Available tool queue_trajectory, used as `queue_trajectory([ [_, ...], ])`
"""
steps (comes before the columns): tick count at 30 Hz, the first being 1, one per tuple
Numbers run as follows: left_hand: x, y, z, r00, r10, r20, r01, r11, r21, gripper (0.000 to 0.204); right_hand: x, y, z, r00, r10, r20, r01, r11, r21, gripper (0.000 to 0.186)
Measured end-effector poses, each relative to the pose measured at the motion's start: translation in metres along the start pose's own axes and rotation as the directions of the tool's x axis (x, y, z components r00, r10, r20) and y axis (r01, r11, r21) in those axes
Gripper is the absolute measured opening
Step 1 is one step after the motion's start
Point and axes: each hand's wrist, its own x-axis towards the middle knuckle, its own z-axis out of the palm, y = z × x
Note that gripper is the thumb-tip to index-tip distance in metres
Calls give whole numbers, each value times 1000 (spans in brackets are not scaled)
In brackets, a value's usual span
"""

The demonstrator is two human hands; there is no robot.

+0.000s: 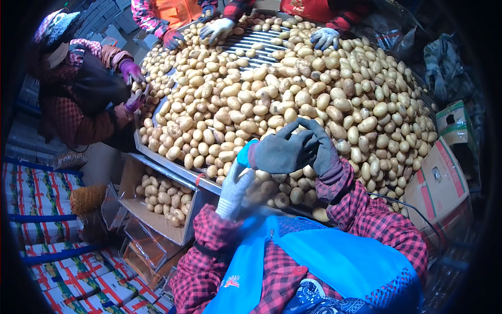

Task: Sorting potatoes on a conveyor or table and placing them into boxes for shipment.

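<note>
My left hand (235, 191), in a white knit glove with a bright blue part near the fingers, is raised at the table's near edge. At its fingers is the cuff of a dark grey work glove (283, 152). I cannot tell whether those fingers are inside the cuff or pinching it. My right hand (325, 149), gloved in dark grey, has its fingers bent onto the grey glove's far end. Both hands are above a large heap of pale potatoes (308, 97), and neither holds a potato that I can see.
Co-workers' gloved hands (217, 30) are at the heap's far side, and another person (86, 89) stands at the left. Metal rollers (256, 52) show between potatoes. A carton of potatoes (183, 230) is at my left, a cardboard box (434, 183) at my right, printed cartons (78, 282) lower left.
</note>
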Motion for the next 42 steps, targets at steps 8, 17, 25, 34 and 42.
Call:
queue_trajectory([
  [8, 10, -13, -2, 974, 177, -138, -203, 958, -202, 22, 22, 28, -23, 984, -171, 51, 178, 958, -223, 34],
  [17, -3, 6, 22, 688, 724, 51, -649, 583, 489, 22, -36, 3, 6, 912, 173, 372, 111, 767, -631, 34],
  [25, -41, 71, 41, 559, 754, 345, -587, 66, 807, 25, -59, -47, 66, 845, 206, 493, 291, 596, -748, 41],
  [34, -66, 93, 30, 424, 545, 723, -735, -259, 626, 35, -42, -22, 68, 894, 105, 435, 183, 802, -569, 39],
  [42, -56, 64, 20, 589, 560, 583, -630, -135, 765, 34, -35, -21, 57, 669, 624, 403, -157, 649, -745, 56],
])
